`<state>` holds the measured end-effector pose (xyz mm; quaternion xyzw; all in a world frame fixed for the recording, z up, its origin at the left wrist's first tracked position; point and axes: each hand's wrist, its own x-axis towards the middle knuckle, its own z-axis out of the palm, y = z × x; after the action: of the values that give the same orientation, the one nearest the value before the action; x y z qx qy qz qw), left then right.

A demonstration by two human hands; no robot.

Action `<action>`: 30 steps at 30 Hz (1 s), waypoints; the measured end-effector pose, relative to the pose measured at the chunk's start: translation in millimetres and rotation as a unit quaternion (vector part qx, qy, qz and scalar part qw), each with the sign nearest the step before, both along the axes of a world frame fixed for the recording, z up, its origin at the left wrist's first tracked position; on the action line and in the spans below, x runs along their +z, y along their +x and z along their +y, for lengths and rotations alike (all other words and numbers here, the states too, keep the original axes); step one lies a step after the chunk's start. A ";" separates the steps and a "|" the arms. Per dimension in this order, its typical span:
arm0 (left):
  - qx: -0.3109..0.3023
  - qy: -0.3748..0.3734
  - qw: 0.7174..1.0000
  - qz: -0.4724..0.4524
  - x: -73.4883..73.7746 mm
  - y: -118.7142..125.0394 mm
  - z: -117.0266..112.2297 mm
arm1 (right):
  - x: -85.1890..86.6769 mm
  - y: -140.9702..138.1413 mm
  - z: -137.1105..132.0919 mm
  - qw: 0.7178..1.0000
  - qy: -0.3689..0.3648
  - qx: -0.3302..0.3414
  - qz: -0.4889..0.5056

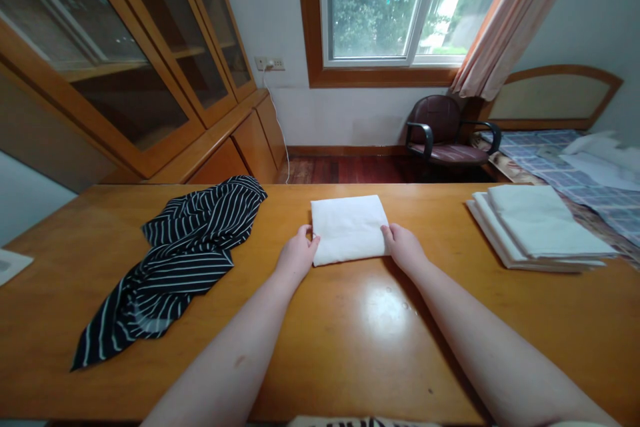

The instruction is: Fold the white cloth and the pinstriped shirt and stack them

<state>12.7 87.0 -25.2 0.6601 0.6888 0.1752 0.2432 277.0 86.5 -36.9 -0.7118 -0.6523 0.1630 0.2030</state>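
A white cloth, folded into a flat rectangle, is held between my two hands over the middle of the wooden table. My left hand pinches its left edge, thumb on top and fingers tucked beneath. On the opposite edge, my right hand grips in the same way, its thumb showing on the cloth's face. The cloth tilts slightly; whether its underside touches the table I cannot tell. To the left lies a crumpled black cloth with white stripes. Folded white cloths lie stacked at the right.
The wooden table spans the view. A sheet of paper lies at its left edge. Beyond are a glass-doored cabinet, a power cord, a window, an armchair and a bed.
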 end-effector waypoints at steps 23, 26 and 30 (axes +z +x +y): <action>-0.210 0.280 0.931 0.107 18.8 12.7 -25.9 | 21.1 -8.4 -20.5 0.969 -0.025 0.243 0.029; -0.232 0.256 0.927 0.149 10.1 19.9 -22.5 | 26.7 -15.8 -25.7 0.956 0.010 0.292 -0.028; -0.235 0.205 0.931 0.191 -5.2 24.5 -15.9 | 31.0 -24.0 -31.7 0.955 0.100 0.256 -0.112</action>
<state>37.2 71.1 -30.4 0.8597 0.4962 0.1210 0.0004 253.0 54.8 -5.9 -0.5110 -0.8440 0.0630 0.1502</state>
